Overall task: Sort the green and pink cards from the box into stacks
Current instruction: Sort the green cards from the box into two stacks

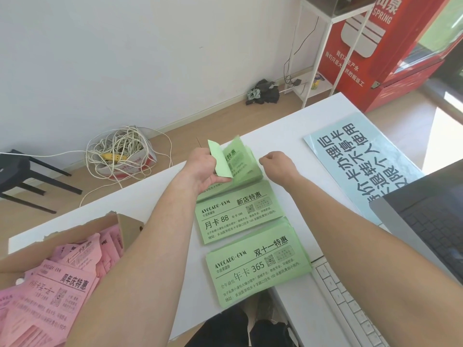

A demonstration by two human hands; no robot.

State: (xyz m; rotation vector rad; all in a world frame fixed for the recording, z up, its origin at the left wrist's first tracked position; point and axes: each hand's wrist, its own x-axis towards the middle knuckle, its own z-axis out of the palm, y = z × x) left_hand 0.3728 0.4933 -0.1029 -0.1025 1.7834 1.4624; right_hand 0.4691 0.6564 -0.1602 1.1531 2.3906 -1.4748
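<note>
My left hand [204,169] grips a bundle of green cards [240,161] above the far side of the white table [160,194]; one card is bent up away from the rest. My right hand [275,162] hovers just right of that bundle with fingers curled and nothing in it. Two stacks of green cards lie on the table: a middle stack [238,216] printed "月卡 88" and a nearer stack [258,269] printed "年卡 365". Several pink cards [57,284] fill the cardboard box [127,226] at the lower left.
A white keyboard [350,309] and a laptop [431,221] sit at the right, with a light blue sign [355,156] behind them. On the floor beyond the table are a box of tangled white cable [122,154], a black stool [25,176] and a red cabinet [390,46].
</note>
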